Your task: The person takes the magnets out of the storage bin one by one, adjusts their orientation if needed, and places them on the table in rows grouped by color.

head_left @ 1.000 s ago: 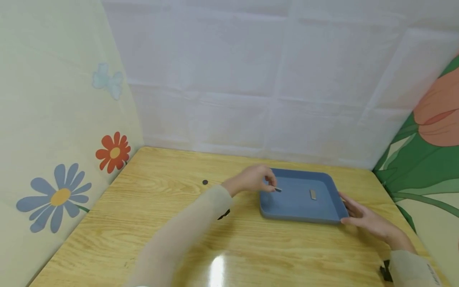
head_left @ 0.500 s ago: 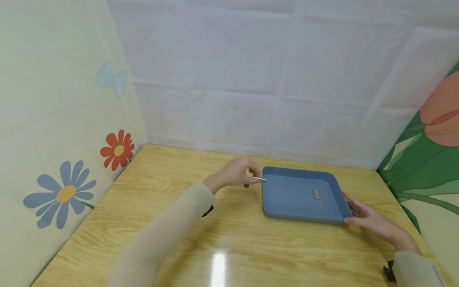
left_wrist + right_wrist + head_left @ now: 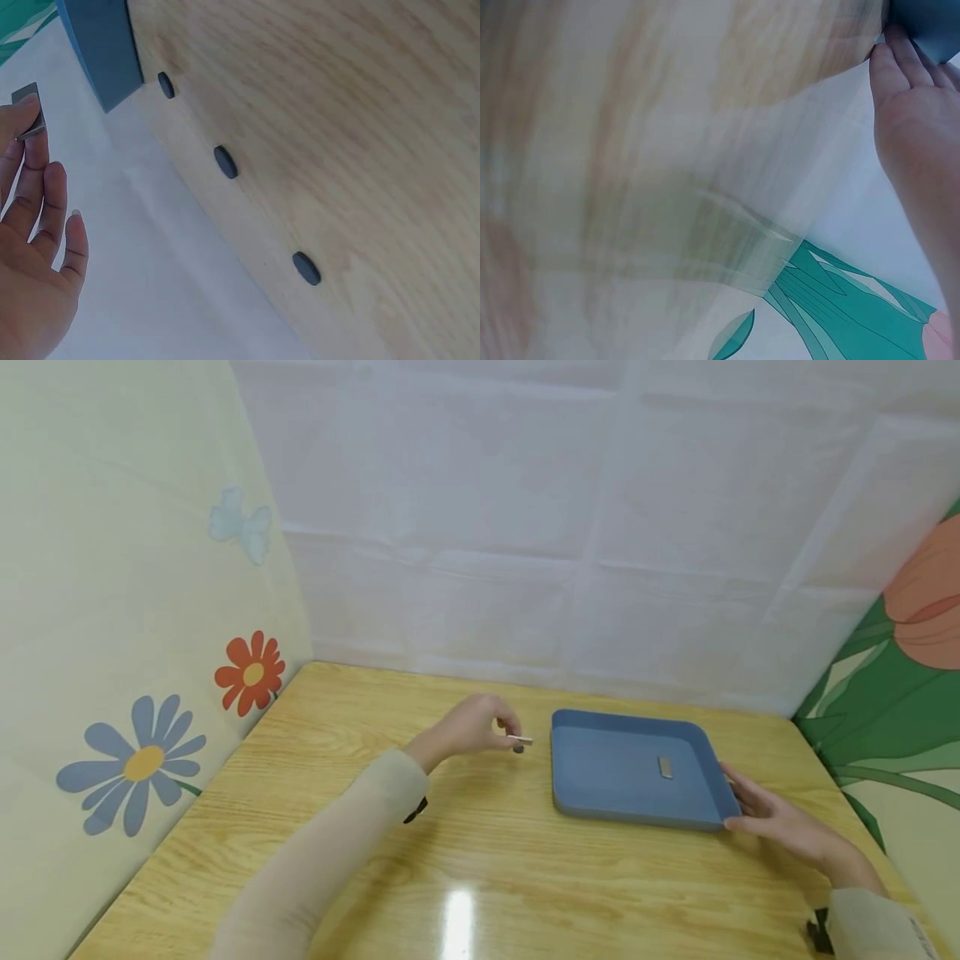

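My left hand (image 3: 472,727) is left of the blue tray (image 3: 630,810), pinching a small flat metal plate (image 3: 521,740) between thumb and fingers. In the left wrist view the metal plate (image 3: 30,112) is silvery and rectangular, and the other fingers of the left hand (image 3: 37,277) are loosely spread. Just under it in the head view is a small black disc (image 3: 519,749). A similar metal plate (image 3: 665,767) lies inside the tray, towards its right. My right hand (image 3: 787,831) touches the tray's right wall with straight fingers, its thumb at the front right corner.
Three black discs, the nearest to the tray (image 3: 166,85), another (image 3: 225,162) and a third (image 3: 306,268), lie in a row along the wooden table (image 3: 525,885). A white sheet (image 3: 465,527) hangs behind the table. Flower-printed cloths flank it.
My left hand has moved left, from over the tray to outside its left wall, still pinching the metal plate. The right hand keeps its place at the tray. The view has shifted slightly.
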A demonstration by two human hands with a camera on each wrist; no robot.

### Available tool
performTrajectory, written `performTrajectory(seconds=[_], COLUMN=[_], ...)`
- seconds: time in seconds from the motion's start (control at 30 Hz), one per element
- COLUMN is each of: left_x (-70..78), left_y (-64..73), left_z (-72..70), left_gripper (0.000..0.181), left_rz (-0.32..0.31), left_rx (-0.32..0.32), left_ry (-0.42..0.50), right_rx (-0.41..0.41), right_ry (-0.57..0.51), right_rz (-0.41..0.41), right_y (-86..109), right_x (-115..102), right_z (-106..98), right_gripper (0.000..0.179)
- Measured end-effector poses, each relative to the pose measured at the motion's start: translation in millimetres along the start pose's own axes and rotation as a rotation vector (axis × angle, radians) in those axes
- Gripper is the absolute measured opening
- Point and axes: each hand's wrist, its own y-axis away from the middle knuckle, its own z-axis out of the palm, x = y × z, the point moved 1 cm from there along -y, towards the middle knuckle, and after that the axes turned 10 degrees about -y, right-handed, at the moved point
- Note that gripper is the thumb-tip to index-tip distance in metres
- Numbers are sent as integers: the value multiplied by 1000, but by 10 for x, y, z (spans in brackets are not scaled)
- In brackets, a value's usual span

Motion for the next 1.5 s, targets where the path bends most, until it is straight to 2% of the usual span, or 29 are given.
performTrajectory(seconds=[0.33, 0.6, 0.8, 1.17, 1.5], left_x=[-79, -98, -110, -101, -114], left_y=[120, 180, 197, 181, 147], left_z=[254, 401, 451, 470, 464], left_gripper=[6, 4, 4, 13, 13], left_rz=[-95, -111, -124, -125, -91], left_rx=[-68, -132, -167, -198, -194], left_ry=[40, 62, 107, 52, 35], right_rx=[7, 6, 13, 25, 9], right_ry=[14, 14, 27, 46, -1], right_rz=[7, 10, 23, 17, -17], right_y=[-2, -6, 5, -3, -8], right_x=[-21, -9, -26, -39, -8], right_z=[12, 7, 12, 25, 20], right_gripper=[88, 88, 89, 89, 89])
